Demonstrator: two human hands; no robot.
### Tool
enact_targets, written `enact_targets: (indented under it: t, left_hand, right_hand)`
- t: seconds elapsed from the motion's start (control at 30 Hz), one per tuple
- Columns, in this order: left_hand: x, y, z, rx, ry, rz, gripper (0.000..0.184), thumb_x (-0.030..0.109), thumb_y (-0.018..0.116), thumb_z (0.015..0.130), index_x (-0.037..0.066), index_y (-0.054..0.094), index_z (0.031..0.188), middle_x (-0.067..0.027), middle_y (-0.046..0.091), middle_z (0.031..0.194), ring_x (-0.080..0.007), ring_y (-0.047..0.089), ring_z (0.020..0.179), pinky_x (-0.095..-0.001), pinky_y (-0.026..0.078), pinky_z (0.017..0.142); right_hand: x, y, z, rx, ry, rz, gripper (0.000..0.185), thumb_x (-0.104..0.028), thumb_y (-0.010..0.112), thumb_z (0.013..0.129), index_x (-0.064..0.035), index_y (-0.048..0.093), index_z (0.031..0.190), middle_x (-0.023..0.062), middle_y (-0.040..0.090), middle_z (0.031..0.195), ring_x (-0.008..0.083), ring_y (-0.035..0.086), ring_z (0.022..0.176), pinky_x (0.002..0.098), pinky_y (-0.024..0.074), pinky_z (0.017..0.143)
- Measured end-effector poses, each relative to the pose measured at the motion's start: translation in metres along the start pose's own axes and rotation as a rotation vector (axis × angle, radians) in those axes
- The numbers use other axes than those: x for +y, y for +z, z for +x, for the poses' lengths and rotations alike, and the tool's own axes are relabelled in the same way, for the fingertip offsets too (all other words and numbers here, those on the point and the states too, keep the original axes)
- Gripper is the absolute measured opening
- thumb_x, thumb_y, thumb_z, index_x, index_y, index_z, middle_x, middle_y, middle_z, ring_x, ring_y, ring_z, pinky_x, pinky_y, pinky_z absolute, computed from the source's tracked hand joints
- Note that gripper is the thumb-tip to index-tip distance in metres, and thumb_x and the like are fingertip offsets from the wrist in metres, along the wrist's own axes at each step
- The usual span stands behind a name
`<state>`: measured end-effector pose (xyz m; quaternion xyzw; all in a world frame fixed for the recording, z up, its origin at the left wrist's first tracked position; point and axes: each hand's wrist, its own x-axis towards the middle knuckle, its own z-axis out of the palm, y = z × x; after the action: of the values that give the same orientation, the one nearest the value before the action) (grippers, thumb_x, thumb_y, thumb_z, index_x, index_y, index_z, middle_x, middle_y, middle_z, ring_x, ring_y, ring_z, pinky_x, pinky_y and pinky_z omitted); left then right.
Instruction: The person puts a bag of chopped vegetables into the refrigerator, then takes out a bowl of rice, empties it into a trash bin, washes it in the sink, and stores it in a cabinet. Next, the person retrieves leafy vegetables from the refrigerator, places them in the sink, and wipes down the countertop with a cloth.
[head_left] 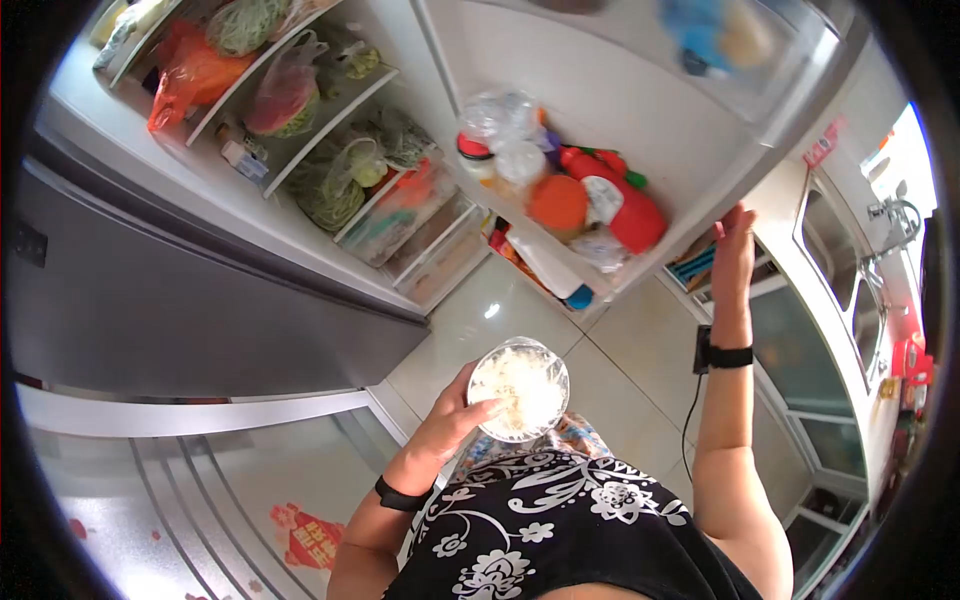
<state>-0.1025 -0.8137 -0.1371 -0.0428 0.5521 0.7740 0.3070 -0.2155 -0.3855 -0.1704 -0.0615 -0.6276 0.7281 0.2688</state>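
Note:
My left hand (455, 415) grips a round bowl of white rice (520, 388), thumb over the near rim. Clear plastic wrap appears to cover the bowl, which is held in front of my body. Off to the right, my right hand (737, 245) is raised at the outer edge of the open refrigerator door (690, 235). Its fingers look stretched out against that edge; whether any curl behind it is hidden. Door shelves hold a red bottle (637, 215), an orange-lidded jar (558, 203) and other containers.
Fridge shelves (335, 130) at upper left carry bagged vegetables and a red plastic bag (190, 75). Below stands a grey closed door (200, 280). A counter with a sink (830, 235) runs along the right. A black cable (690, 420) hangs near my right arm.

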Motion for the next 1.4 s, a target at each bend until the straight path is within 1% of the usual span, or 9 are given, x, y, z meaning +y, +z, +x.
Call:
enact_targets:
  t: [0.2, 0.4, 0.43, 0.63, 0.9, 1.0, 1.23, 1.3, 1.4]
  left_hand:
    - [-0.004, 0.005, -0.002, -0.273, -0.078, 0.148, 0.073, 0.019, 0.071, 0.083, -0.003, 0.035, 0.142, -0.0129, 0.053, 0.132, -0.02, 0.049, 0.123, -0.0344, 0.038, 0.106]
    - [-0.036, 0.01, 0.006, -0.458, -0.088, 0.12, 0.074, 0.012, 0.07, 0.083, -0.001, 0.032, 0.145, -0.0112, 0.049, 0.137, -0.0179, 0.046, 0.127, -0.0336, 0.035, 0.109]
    - [-0.042, 0.013, 0.008, -0.492, -0.119, 0.071, 0.075, 0.011, 0.069, 0.083, -0.001, 0.03, 0.146, -0.011, 0.048, 0.137, -0.0173, 0.045, 0.128, -0.0334, 0.035, 0.109]
    - [-0.078, 0.06, 0.012, -0.637, -0.234, 0.085, 0.073, 0.016, 0.066, 0.087, 0.001, 0.028, 0.148, -0.0109, 0.044, 0.141, -0.0214, 0.042, 0.131, -0.0349, 0.033, 0.111]
    - [-0.136, 0.176, 0.006, -0.846, -0.43, 0.421, 0.028, 0.02, 0.054, 0.101, 0.002, 0.058, 0.122, -0.0007, 0.066, 0.104, -0.0098, 0.063, 0.093, -0.026, 0.051, 0.085]
    - [-0.181, 0.23, 0.005, -0.947, -0.243, 0.488, 0.021, 0.018, 0.052, 0.101, 0.003, 0.06, 0.113, -0.0026, 0.066, 0.101, -0.0097, 0.062, 0.09, -0.0269, 0.051, 0.084]
    - [-0.257, 0.409, -0.029, -0.837, -0.494, 0.245, 0.012, 0.018, 0.054, 0.1, 0.006, 0.054, 0.097, 0.0016, 0.057, 0.081, -0.0061, 0.053, 0.07, -0.0232, 0.048, 0.068]
    - [-0.287, 0.454, -0.037, -0.941, -0.465, 0.337, 0.012, 0.018, 0.054, 0.1, 0.006, 0.055, 0.096, 0.0023, 0.055, 0.079, -0.0056, 0.051, 0.068, -0.0224, 0.045, 0.065]
    - [-0.332, 0.512, -0.071, -1.114, -0.217, 0.602, 0.01, 0.015, 0.056, 0.098, 0.006, 0.055, 0.094, -0.0011, 0.054, 0.073, -0.0078, 0.05, 0.063, -0.0239, 0.042, 0.057]
  right_hand:
    - [-0.04, 0.07, -0.131, -0.339, -0.125, -0.217, 0.054, -0.042, 0.05, 0.1, -0.0049, 0.045, 0.139, 0.0079, 0.052, 0.132, 0.0178, 0.048, 0.123, 0.0335, 0.0403, 0.1]
    - [-0.045, 0.066, -0.273, -0.445, 0.586, -0.029, 0.073, -0.052, 0.061, 0.091, -0.0024, 0.042, 0.141, 0.0082, 0.053, 0.134, 0.0179, 0.047, 0.126, 0.0361, 0.0361, 0.107]
    - [-0.047, 0.07, -0.296, -0.342, 0.715, 0.121, 0.058, -0.039, 0.059, 0.097, -0.0021, 0.044, 0.139, 0.0081, 0.055, 0.131, 0.0173, 0.047, 0.124, 0.0343, 0.0367, 0.107]
    - [-0.038, 0.021, -0.378, 0.263, 0.715, 0.248, 0.049, -0.034, 0.053, 0.101, -0.0011, 0.045, 0.136, 0.0075, 0.057, 0.127, 0.0165, 0.051, 0.118, 0.0337, 0.0421, 0.101]
    - [-0.088, -0.081, -0.434, 0.462, 0.554, 0.583, 0.053, -0.04, 0.051, 0.1, 0.0003, 0.045, 0.134, 0.0122, 0.057, 0.128, 0.0205, 0.058, 0.115, 0.035, 0.0486, 0.098]
    - [-0.098, -0.134, -0.462, 0.511, 0.471, 0.527, 0.055, -0.042, 0.051, 0.1, 0.0004, 0.046, 0.134, 0.0121, 0.057, 0.127, 0.0203, 0.058, 0.113, 0.035, 0.049, 0.097]
    - [-0.143, -0.265, -0.539, 0.811, 0.275, 0.516, 0.052, -0.043, 0.052, 0.099, -0.0035, 0.049, 0.132, 0.0086, 0.059, 0.123, 0.0172, 0.056, 0.113, 0.0336, 0.0453, 0.098]
    - [-0.151, -0.297, -0.564, 0.88, 0.341, -0.21, 0.042, -0.034, 0.051, 0.101, -0.0042, 0.051, 0.131, 0.0071, 0.059, 0.119, 0.014, 0.053, 0.108, 0.0307, 0.0429, 0.096]
    - [-0.161, -0.333, -0.588, 1.053, 0.301, -0.414, 0.041, -0.032, 0.052, 0.101, -0.0018, 0.051, 0.129, 0.0086, 0.061, 0.114, 0.0164, 0.054, 0.103, 0.031, 0.0437, 0.093]
